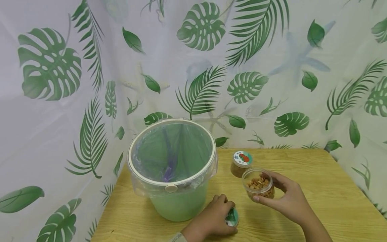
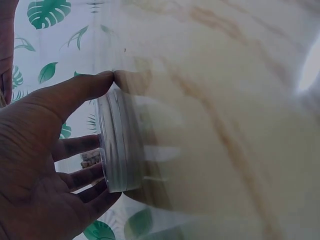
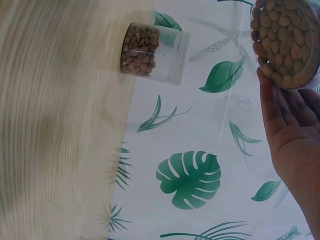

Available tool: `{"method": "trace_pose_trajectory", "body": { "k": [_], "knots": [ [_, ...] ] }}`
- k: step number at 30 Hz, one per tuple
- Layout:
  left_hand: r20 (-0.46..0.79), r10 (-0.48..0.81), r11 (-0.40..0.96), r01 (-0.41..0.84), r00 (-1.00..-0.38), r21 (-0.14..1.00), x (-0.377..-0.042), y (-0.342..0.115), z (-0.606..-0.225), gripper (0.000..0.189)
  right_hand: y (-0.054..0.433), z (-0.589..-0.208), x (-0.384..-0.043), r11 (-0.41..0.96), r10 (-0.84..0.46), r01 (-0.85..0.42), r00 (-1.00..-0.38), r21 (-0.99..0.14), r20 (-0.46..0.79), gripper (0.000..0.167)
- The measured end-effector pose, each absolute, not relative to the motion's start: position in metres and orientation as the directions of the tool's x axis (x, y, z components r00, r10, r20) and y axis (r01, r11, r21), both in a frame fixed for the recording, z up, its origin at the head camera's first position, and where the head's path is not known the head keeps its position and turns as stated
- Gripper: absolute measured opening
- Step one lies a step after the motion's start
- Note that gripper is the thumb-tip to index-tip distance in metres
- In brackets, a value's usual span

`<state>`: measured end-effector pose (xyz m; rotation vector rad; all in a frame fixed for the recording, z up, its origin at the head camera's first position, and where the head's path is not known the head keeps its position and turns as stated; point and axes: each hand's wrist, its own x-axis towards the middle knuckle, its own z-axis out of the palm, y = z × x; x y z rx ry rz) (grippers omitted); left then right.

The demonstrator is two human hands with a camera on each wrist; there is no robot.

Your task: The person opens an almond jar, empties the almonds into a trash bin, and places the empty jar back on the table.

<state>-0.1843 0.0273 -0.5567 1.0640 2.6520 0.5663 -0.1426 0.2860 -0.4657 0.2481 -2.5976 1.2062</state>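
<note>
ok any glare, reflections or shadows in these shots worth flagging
Left wrist: dim overall, white glare at far right on the glossy tabletop, which mirrors the left hand and jar lid; right wrist: small bright specks on the almond jar in the right hand; head: fairly even light, soft shadow on the tabletop below that jar.

Lid (image 1: 232,217) partly hidden by left grip (image 1: 216,215); held jar (image 3: 284,42) cut off, right-wrist view; text on far label (image 1: 243,158) too small.

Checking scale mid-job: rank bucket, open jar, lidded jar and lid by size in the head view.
Bucket
Open jar, perhaps only for being nearer
Lidded jar
Lid, by its visible part; the left hand covers some
</note>
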Motion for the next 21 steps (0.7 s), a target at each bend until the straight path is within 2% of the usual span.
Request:
{"method": "trace_pose_trajectory", "body": {
  "k": [7,13,17,21],
  "knots": [
    [-0.062,0.707,0.664,0.63,-0.705,0.403,-0.185,0.029,-0.561,0.073,0.286,-0.466,-0.144,0.639,-0.044,-0.258,-0.953,-0.725,0.301,0.077],
    [-0.07,0.7,0.667,0.616,-0.711,0.42,-0.18,0.023,-0.554,0.085,0.285,-0.466,-0.143,0.648,-0.044,-0.257,-0.952,-0.717,0.302,0.077],
    [0.0,0.7,0.652,0.638,-0.714,0.409,-0.178,0.02,-0.54,0.076,0.286,-0.463,-0.143,0.643,-0.043,-0.273,-0.946,-0.715,0.323,0.076],
    [0.068,0.702,0.605,0.644,-0.709,0.468,-0.18,0.015,-0.521,0.065,0.287,-0.462,-0.144,0.626,-0.044,-0.289,-0.941,-0.725,0.337,0.076]
  ]
}}
